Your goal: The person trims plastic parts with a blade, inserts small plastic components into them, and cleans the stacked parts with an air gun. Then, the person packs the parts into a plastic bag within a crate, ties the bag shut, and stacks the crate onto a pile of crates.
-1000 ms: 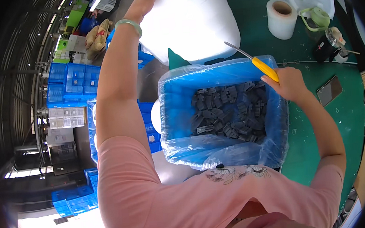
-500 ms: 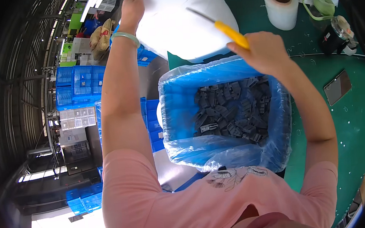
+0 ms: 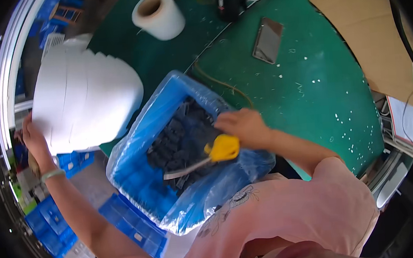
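Observation:
A large bundle of white, layered, foam-like sheeting with a ragged far edge stands at the left. My left hand is closed at its near left edge, with some fingers hidden. Over the blue bin my right hand is blurred by motion. Yellow-handled scissors hang beside its fingers, the grey blade pointing left. The grip itself is partly hidden, but hand and handle appear to meet. Clear plastic film lines the bin and folds over its rim. Many dark grey moulded parts lie inside.
On the green table stand a roll of clear wrap and a dark jar. A phone lies farther right. Brown cardboard is beyond the table's right edge. Several blue crates are at the left.
The view has turned. My right hand has brought the scissors from near the white sheeting down over the bin. My left hand is now lower along the sheeting's edge.

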`<state>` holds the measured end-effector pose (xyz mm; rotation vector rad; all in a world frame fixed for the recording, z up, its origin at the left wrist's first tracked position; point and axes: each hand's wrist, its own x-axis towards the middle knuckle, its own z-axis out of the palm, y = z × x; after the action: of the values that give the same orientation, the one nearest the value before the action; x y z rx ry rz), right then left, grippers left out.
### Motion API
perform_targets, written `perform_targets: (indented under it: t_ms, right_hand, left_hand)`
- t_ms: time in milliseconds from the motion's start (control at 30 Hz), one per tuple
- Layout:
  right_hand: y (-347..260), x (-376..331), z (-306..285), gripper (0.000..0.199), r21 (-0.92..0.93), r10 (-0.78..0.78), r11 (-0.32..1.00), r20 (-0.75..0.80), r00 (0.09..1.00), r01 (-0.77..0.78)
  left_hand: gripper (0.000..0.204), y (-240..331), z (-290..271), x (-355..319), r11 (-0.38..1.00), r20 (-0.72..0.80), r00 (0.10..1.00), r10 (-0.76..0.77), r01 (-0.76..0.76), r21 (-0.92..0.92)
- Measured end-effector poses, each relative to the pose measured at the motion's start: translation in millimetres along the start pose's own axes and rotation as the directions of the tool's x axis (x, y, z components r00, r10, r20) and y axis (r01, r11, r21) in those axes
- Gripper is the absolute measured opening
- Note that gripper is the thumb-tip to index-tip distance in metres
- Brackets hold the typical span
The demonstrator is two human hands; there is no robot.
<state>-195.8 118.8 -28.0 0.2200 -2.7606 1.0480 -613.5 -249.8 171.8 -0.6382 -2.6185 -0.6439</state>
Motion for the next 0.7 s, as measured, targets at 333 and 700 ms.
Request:
perform_targets:
  t_ms: [333,700]
  right_hand:
    - [16.6,63.8,-56.4,0.033,0.561,-0.393,0.820,0.410,0.823,0.112]
    - [314.2,169.4,-234.8,0.017,-0.918,0.527,0.160,-0.232,0.817,-0.364]
  left_hand:
    - [0.035,-0.1,1.4,-12.6,0.983,0.036,0.996,-0.085,0.090,-0.159]
    - [0.036,25.1,-2.0,-12.5,0.987,0.047,0.987,-0.153,0.155,-0.047]
